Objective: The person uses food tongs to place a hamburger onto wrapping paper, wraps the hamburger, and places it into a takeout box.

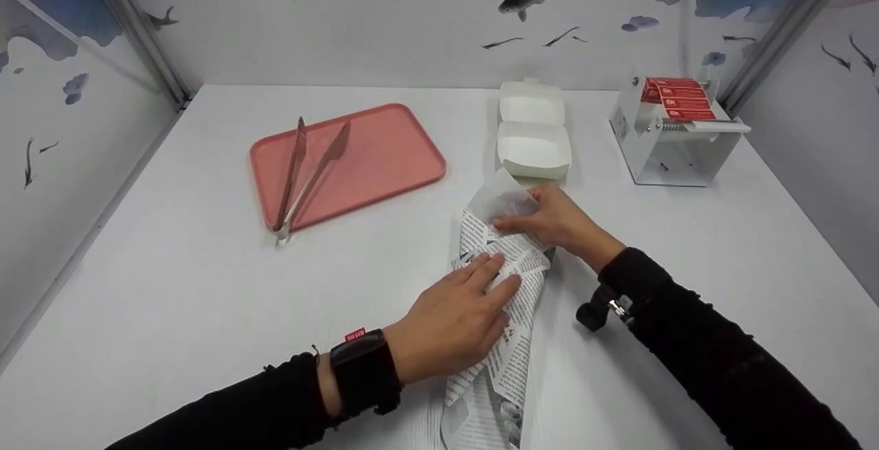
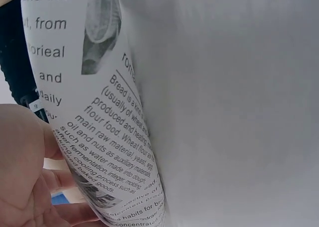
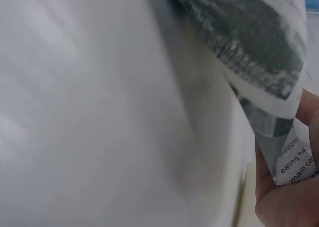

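A long bundle of newsprint-patterned wrapping paper [image 1: 525,319] lies on the white table, stretching toward the far side; whatever it wraps is hidden. My left hand [image 1: 453,319] rests on top of its middle, fingers extended over the printed surface. At the far end, my right hand [image 1: 560,220] pinches the paper between thumb and fingers, where a pale translucent flap [image 1: 503,196] sticks up. From the right wrist, the folded paper corner [image 3: 271,122] shows within the right hand [image 3: 289,202]. Close-up text on the paper [image 2: 119,132] fills part of the left wrist view beside the left hand [image 2: 22,162].
An open white clamshell box [image 1: 534,144] stands just beyond the bundle. To the left, metal tongs [image 1: 312,178] lie across a pink tray [image 1: 391,154], their joined end past its near edge. A label dispenser [image 1: 669,151] with red stickers stands at the back right. Printed panels enclose the table.
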A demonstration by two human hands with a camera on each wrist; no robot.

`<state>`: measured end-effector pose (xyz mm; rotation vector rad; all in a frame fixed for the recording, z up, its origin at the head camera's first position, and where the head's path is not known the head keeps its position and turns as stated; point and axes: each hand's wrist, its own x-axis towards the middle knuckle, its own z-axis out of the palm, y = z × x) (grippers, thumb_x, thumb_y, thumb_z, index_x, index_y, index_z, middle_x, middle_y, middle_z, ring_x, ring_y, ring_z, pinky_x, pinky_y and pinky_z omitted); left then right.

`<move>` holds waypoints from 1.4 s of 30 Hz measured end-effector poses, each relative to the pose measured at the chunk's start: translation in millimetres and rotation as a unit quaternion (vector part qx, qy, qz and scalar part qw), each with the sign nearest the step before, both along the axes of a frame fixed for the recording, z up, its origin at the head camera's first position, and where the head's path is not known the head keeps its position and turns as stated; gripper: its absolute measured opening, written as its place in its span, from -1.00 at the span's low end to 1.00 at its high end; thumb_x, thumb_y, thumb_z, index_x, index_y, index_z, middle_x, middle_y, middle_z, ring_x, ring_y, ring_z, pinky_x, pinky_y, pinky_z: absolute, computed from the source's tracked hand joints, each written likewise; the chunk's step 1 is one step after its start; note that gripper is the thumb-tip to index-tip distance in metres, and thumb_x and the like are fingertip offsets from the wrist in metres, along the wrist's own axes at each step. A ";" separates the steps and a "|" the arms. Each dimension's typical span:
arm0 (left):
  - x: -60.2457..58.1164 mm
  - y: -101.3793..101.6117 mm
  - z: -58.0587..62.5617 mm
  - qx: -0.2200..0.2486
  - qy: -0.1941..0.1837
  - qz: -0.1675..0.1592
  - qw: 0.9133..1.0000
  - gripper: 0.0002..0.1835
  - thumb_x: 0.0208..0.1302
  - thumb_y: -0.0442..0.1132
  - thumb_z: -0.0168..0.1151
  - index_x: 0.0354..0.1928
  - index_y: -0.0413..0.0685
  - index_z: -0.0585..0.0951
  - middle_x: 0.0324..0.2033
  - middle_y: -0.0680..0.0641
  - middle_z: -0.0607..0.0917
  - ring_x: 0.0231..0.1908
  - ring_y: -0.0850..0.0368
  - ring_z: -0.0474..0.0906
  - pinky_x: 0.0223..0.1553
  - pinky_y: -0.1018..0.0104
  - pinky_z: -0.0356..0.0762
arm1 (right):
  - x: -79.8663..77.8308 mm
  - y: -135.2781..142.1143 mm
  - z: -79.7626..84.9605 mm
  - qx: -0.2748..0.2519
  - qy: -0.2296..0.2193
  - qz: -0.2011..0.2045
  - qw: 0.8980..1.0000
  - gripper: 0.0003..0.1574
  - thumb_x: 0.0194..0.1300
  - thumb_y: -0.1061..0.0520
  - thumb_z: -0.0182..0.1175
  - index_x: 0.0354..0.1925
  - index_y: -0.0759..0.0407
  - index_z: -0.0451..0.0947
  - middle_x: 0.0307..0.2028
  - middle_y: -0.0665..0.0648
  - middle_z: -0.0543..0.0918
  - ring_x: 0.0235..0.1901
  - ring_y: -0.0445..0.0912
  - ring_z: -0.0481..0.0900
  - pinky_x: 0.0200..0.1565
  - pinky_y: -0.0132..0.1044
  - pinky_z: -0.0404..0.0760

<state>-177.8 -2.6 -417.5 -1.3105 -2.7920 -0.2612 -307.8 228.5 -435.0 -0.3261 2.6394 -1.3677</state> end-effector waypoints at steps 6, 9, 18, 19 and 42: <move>-1.9 -0.5 2.1 -0.001 -0.010 -0.005 1.000 -0.48 0.69 -0.09 -0.08 0.55 -0.08 0.43 0.52 -0.29 0.47 0.56 -0.17 0.39 0.60 0.10 0.31 | -2.0 4.8 -6.5 0.030 0.037 0.011 0.999 -0.63 0.25 0.05 0.60 -0.10 0.28 0.80 -0.20 0.08 0.82 -0.19 -0.17 0.59 -0.06 -0.37 0.52; -3.4 0.0 2.5 0.005 -0.016 -0.006 1.000 -0.48 0.68 -0.09 -0.06 0.53 -0.08 0.45 0.51 -0.28 0.49 0.55 -0.16 0.41 0.60 0.12 0.31 | 1.6 4.4 -2.1 0.019 0.058 0.024 0.998 -0.73 0.30 0.11 0.56 -0.17 0.32 0.82 -0.26 0.08 0.83 -0.27 -0.24 0.57 -0.17 -0.46 0.51; -3.8 -1.8 -0.7 0.018 -0.012 -0.004 1.000 -0.48 0.67 -0.07 -0.03 0.53 -0.05 0.43 0.48 -0.27 0.51 0.50 -0.18 0.48 0.56 0.14 0.37 | 34.2 0.3 14.2 0.040 0.215 0.152 0.964 -0.84 0.33 0.29 0.47 -0.12 0.17 0.89 -0.25 0.10 0.89 -0.36 -0.28 0.70 -0.28 -0.60 0.55; -3.7 -2.1 -0.8 0.020 -0.013 -0.003 1.000 -0.48 0.67 -0.07 -0.03 0.53 -0.05 0.42 0.48 -0.27 0.50 0.50 -0.18 0.47 0.56 0.13 0.38 | 37.6 0.9 14.8 0.049 0.236 0.172 0.955 -0.76 0.32 0.33 0.46 -0.06 0.15 0.88 -0.19 0.10 0.89 -0.29 -0.24 0.78 -0.21 -0.62 0.60; -1.6 -3.7 -1.2 0.008 -0.035 0.003 0.999 -0.41 0.72 0.04 -0.10 0.63 0.01 0.33 0.64 -0.25 0.30 0.62 -0.19 0.28 0.56 -0.02 0.39 | 74.1 10.4 4.7 0.107 0.340 0.194 0.914 -0.41 0.36 0.46 0.35 0.33 0.28 0.64 0.24 0.23 0.76 0.23 0.10 0.75 0.20 -0.08 0.72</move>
